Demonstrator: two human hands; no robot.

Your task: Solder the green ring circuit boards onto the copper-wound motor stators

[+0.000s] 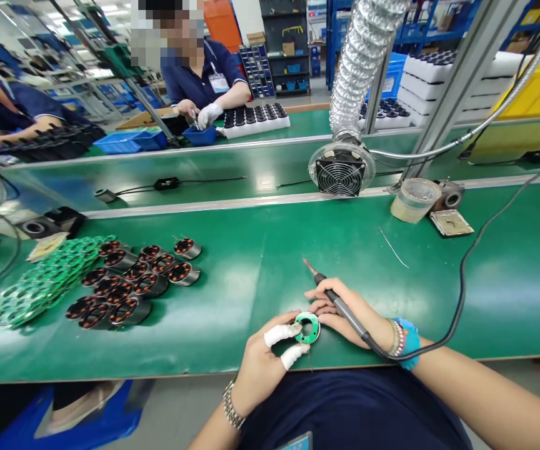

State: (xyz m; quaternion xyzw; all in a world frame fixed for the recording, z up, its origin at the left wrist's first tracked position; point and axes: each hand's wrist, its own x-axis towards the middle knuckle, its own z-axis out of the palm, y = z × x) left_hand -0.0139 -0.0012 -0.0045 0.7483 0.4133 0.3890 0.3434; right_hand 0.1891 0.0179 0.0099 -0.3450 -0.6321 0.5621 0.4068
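My left hand (266,355), with white tape on two fingers, grips a ring-shaped green circuit board (314,327) near the bench's front edge. The board seems to sit on a round part whose body is mostly hidden beneath it. A soldering iron (345,310) rests in my right hand (355,311), its tip pointing up and left, away from the board. The fingertips of that hand are close to the board's right edge; whether they touch it I cannot tell. To the left stand several motor stators (134,279) with copper windings, beside stacked green circuit board panels (45,281).
A fume fan (340,177) hangs at the bench's back edge below a foil duct (364,62). Right of it are a plastic tub (414,201), a soldering sponge tray (451,222) and a solder wire (393,247). The iron's cable (462,294) crosses the right side. Co-workers sit opposite.
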